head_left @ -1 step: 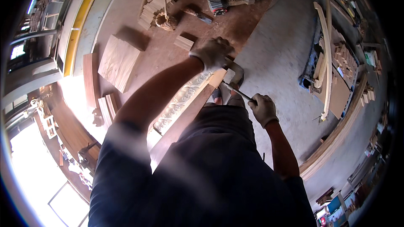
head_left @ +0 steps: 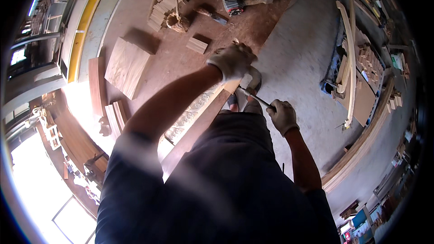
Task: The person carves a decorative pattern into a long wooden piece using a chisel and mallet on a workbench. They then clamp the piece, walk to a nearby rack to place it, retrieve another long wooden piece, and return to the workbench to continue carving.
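My gloved right hand (head_left: 284, 116) is wrapped round the handle of a tool with a dark shaft and a pale flat head (head_left: 246, 80), which looks like a scraper or small hammer. Its head lies at the far end of a long wooden beam (head_left: 203, 117). On the beam's upper face is a strip of swirling pattern (head_left: 185, 119), partly covered by my left forearm. Over that same far end is my gloved left hand (head_left: 233, 61), its fingers curled downward. What those fingers hold, if anything, is hidden.
Beyond my left hand lie a small wood block (head_left: 197, 45), a woven brush-like piece with a stick (head_left: 178, 22), and a power tool (head_left: 246, 1). A large wooden block (head_left: 128, 68) stands left. Right, a pallet (head_left: 334, 70) carries wood pieces and long strips (head_left: 350, 63).
My left hand has shifted slightly right and nearer, over the beam's end, its fingers bent further down. My right hand and its tool have barely moved.
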### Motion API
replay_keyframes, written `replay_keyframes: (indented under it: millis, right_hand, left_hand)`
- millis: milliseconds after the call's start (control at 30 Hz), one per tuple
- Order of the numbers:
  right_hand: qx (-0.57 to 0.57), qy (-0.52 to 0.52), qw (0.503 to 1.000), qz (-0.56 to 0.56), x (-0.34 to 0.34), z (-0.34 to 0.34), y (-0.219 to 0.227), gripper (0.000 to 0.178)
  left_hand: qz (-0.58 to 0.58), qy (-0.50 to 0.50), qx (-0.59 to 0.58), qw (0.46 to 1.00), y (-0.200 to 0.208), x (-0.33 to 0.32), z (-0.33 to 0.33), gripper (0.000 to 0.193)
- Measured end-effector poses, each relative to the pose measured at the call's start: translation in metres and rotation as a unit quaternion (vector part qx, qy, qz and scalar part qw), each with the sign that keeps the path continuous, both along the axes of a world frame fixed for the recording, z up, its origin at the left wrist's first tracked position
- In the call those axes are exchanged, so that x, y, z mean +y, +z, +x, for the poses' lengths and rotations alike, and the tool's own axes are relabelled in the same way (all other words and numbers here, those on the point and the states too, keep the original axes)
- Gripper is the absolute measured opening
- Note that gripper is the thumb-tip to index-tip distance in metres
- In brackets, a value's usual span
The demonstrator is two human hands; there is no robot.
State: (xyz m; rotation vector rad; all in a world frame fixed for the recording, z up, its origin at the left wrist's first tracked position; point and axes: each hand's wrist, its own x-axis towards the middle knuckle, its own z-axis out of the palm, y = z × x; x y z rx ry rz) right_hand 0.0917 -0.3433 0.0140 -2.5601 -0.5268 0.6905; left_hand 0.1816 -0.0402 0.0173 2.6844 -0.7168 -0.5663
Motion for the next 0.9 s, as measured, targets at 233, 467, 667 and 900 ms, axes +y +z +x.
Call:
replay_keyframes:
  millis: [233, 467, 667, 900]
  right_hand:
    - [0.002, 0.007, 1.000, -0.016, 0.003, 0.001, 0.011, 0.020]
    - [-0.017, 0.009, 1.000, -0.007, 0.000, -0.004, 0.008, 0.019]
    - [-0.002, -0.020, 1.000, 0.024, -0.003, -0.004, 0.006, 0.020]
    - [0.158, -0.124, 0.974, 0.106, -0.007, 0.002, 0.009, 0.020]
  left_hand:
    - [0.103, -0.085, 0.006, 0.991, 0.020, -0.071, -0.015, 0.035]
    - [0.100, -0.029, -0.011, 0.995, -0.010, -0.078, -0.002, 0.048]
    - [0.035, 0.047, 0.047, 0.997, -0.010, -0.076, 0.000, 0.054]
    - [0.027, 0.064, 0.076, 0.995, -0.023, -0.083, 0.002, 0.051]
